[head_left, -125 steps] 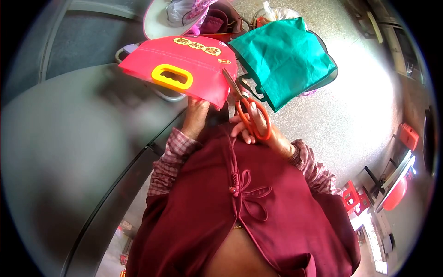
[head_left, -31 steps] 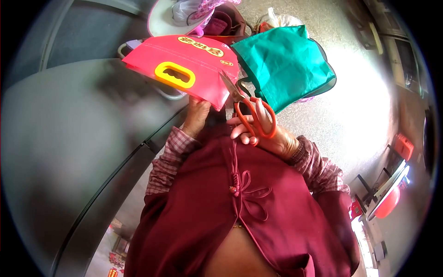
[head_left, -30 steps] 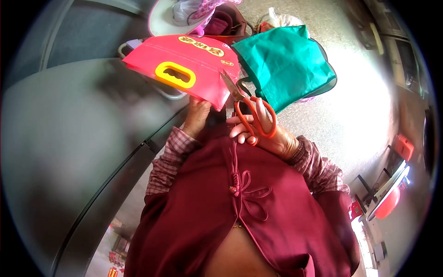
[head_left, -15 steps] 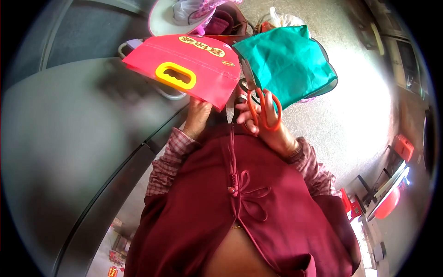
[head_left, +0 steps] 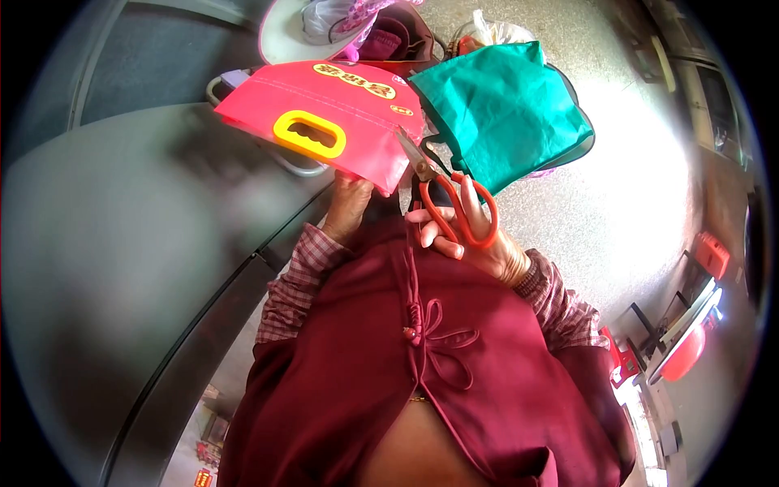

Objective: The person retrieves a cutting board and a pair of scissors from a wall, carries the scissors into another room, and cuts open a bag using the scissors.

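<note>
A red bag (head_left: 268, 93) with a yellow plastic handle (head_left: 309, 135) and yellow lettering lies to the front left. My left hand (head_left: 350, 204) grips its lower edge, the fingers partly hidden beneath it. In my right hand (head_left: 479, 239) is a pair of scissors (head_left: 462, 217) with orange-red handles, my fingers through and around the loops. The blades point up and left, their tips over the right side of the red bag. Just beyond the right hand sits a green fabric bag (head_left: 507, 114) with a dark strap.
On the left is a large grey table (head_left: 97, 235) with a dark edge. A pink-rimmed white hat (head_left: 284, 36) and a brown bag (head_left: 418, 36) are at the top. A red stool-like object (head_left: 621, 361) stands on the right, near a red box (head_left: 711, 256).
My right hand has lowered slightly, and the scissors have turned so the blades lean further left, toward the red bag. My left hand and the red bag stay almost still.
</note>
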The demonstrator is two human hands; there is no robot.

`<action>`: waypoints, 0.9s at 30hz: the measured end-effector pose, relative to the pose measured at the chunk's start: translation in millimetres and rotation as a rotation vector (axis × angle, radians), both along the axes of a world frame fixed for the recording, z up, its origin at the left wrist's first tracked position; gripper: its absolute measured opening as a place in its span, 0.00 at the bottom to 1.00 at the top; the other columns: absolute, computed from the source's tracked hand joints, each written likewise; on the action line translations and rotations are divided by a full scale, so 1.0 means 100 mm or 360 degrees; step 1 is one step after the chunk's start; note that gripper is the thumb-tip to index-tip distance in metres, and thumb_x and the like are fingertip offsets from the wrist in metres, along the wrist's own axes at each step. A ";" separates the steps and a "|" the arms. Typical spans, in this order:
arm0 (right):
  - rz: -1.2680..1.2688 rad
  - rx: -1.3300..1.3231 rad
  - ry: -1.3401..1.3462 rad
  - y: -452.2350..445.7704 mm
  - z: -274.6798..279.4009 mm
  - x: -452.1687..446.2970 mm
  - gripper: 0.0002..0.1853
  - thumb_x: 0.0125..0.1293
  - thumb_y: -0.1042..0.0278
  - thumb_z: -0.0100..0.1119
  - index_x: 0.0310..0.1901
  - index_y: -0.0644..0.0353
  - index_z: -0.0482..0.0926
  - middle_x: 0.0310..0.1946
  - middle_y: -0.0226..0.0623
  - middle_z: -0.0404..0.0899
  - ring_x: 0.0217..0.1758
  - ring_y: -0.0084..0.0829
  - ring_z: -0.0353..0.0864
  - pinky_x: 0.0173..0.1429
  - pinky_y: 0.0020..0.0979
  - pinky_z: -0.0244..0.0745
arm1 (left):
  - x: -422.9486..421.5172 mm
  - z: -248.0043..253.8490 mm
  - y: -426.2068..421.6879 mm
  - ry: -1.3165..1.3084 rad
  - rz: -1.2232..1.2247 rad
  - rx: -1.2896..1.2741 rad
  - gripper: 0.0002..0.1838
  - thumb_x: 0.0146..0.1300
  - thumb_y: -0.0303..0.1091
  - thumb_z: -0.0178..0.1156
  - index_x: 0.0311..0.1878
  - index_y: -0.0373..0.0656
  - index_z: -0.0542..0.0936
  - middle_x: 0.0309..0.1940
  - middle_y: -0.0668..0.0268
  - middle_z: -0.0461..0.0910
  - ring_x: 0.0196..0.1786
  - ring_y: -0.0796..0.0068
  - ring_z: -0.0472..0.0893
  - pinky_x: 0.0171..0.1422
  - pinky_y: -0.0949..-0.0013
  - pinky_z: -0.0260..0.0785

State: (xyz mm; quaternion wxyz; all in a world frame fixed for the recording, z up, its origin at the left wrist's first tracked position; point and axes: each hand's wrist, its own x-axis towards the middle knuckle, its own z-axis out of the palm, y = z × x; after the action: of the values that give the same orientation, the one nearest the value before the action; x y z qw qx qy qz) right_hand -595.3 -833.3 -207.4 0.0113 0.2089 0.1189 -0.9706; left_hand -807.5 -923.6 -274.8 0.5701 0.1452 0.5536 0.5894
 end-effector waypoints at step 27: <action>-0.0038 0.0966 -0.0673 -0.14 -0.02 -0.36 0.44 0.68 0.29 0.35 0.50 0.74 0.75 0.30 0.44 0.84 0.22 0.22 0.76 0.28 0.21 0.71 | -0.11 -0.01 -0.01 0.2522 -0.0728 0.0330 0.08 0.61 0.24 0.53 0.41 0.39 0.80 0.46 0.62 0.74 0.51 0.71 0.72 0.53 0.65 0.69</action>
State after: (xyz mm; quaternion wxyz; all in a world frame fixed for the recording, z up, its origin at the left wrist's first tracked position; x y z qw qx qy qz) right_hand -631.4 -847.7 -209.1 -0.0382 0.4000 0.3940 -0.8266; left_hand -818.2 -924.2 -275.7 0.1008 0.6778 0.6909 0.2302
